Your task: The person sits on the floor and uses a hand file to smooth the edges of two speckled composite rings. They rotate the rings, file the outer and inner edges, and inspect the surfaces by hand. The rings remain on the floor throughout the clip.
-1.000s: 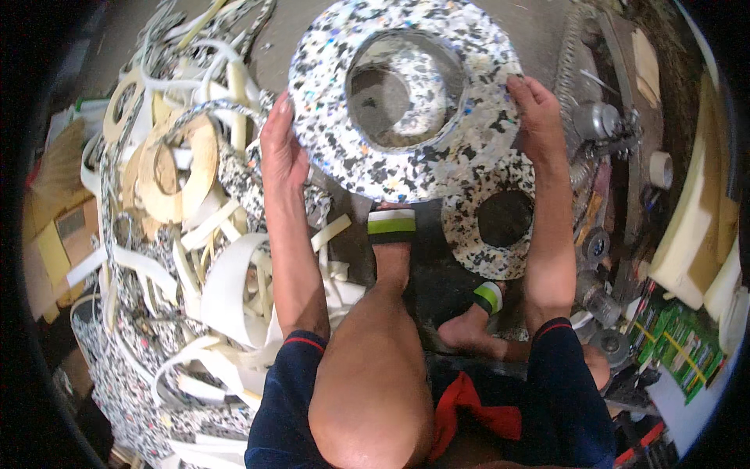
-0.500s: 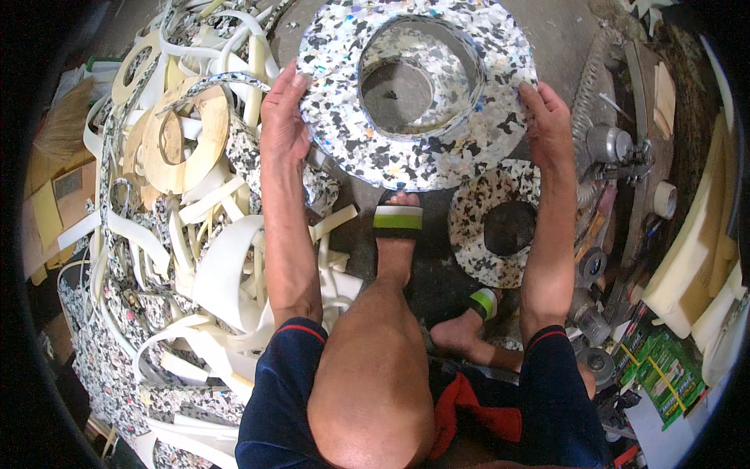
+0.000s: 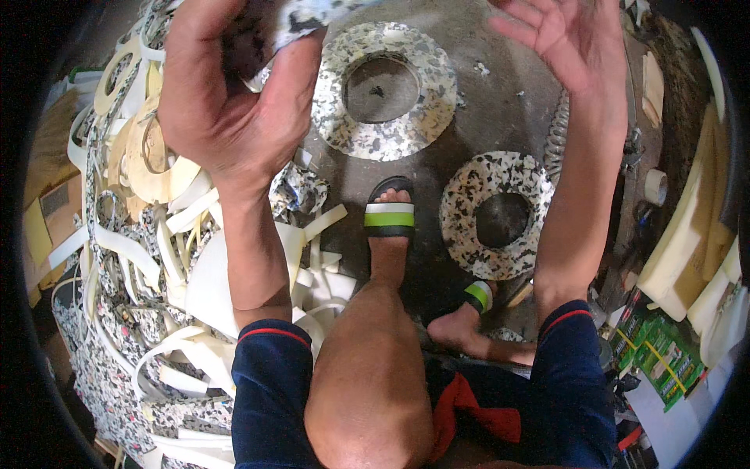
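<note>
My left hand [image 3: 234, 102] is raised at the upper left, its thumb and fingers closed on a speckled foam ring [image 3: 320, 16]. Only a small part of that ring shows at the top edge; the rest is out of view or behind the hand. At the upper right my right hand [image 3: 566, 43] is apart from it, fingers spread, holding nothing. A pale speckled ring [image 3: 433, 98] lies flat on the floor between my hands. Nearer and to the right lies a darker speckled ring [image 3: 461, 211], beside my right forearm.
Foam strips and offcuts [image 3: 148, 266] pile up along the left, with yellowish foam rings [image 3: 156, 184] among them. My sandalled foot [image 3: 389, 211] stands near the floor rings. At the right are a coiled hose [image 3: 556, 137], a tape roll [image 3: 655, 187], foam slabs [image 3: 680, 234] and a green package [image 3: 660, 363].
The foam ring, held in both hands before, has gone up and left with my left hand. My right hand has let go and risen. The pale floor ring is now uncovered.
</note>
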Tool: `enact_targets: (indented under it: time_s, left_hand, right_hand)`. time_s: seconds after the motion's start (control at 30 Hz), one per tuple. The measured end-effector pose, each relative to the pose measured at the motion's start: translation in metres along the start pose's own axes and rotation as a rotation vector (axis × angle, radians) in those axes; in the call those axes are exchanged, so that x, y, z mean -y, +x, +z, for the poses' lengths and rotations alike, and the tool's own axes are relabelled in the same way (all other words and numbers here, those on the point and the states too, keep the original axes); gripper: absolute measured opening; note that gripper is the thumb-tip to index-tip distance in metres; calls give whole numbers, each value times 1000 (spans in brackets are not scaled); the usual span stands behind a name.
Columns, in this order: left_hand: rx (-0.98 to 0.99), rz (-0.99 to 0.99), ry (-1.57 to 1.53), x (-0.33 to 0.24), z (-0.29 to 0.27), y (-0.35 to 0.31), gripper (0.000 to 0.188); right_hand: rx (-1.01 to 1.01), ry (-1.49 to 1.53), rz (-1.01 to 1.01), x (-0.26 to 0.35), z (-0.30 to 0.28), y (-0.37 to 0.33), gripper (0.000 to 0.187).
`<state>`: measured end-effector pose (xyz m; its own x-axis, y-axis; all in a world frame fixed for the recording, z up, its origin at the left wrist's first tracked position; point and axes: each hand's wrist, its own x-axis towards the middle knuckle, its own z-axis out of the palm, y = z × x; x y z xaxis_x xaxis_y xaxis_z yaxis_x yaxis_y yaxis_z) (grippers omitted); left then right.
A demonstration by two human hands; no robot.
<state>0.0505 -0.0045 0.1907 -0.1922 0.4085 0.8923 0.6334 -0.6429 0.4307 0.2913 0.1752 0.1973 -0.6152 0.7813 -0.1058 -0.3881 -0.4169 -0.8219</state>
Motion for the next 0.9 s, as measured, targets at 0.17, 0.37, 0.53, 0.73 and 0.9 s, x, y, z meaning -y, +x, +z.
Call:
enact_targets:
  time_s: [0.17, 0.37, 0.53, 0.73, 0.9]
  left_hand:
    - [233, 140, 450, -6, -3, 8, 26]
    - [333, 311, 703, -4, -15, 4, 36]
    - [-106, -67, 535, 43, -26, -24, 59]
    - [-344, -1360, -90, 70, -59, -149, 42]
    - [-255, -1797, 28, 40, -32, -237, 35]
  right_hand:
    - [117, 66, -146, 0, 14, 34, 69]
    - [117, 232, 16, -14, 20, 38, 45]
    - [83, 271, -218, -25, 17, 16, 45]
    - [-415, 56, -470, -18, -37, -26, 62]
    - [-806, -44, -551, -25, -107, -68, 57]
